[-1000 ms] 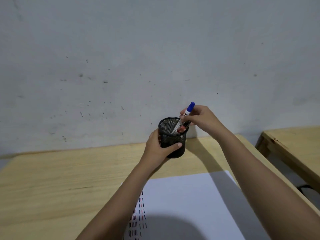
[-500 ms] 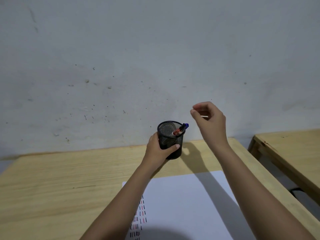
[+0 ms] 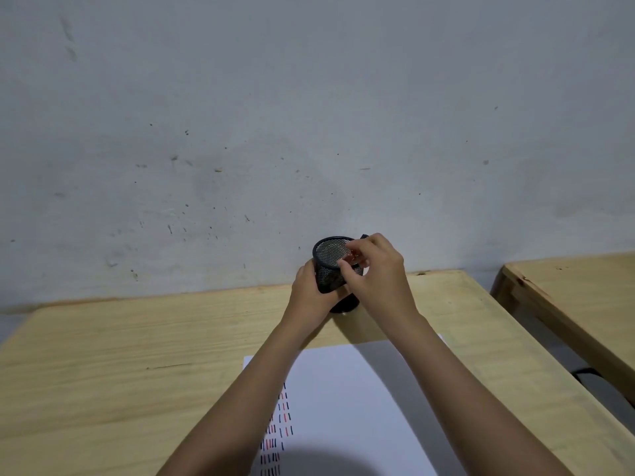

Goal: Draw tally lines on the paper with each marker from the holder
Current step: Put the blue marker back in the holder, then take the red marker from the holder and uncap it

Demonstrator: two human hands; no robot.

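Note:
My left hand [image 3: 309,297] is wrapped around the black mesh holder [image 3: 328,280], which is tilted with its mouth toward me at the back of the wooden table [image 3: 137,338]. My right hand [image 3: 381,276] reaches into the holder's mouth, with thumb and fingers pinched on a red marker [image 3: 353,258] that is mostly hidden. A dark marker cap [image 3: 364,236] pokes out above the rim behind my right hand. The white paper [image 3: 343,389] lies in front of me, with rows of short black and red tally lines [image 3: 280,431] along its left side.
A grey, speckled wall stands right behind the table. A second wooden table [image 3: 584,297] stands to the right across a narrow gap, with a dark object [image 3: 591,376] on the floor between them.
My right hand let go of the blue marker into the holder, lifted away empty, then came back down into the holder's mouth. My left hand has tilted the holder toward me.

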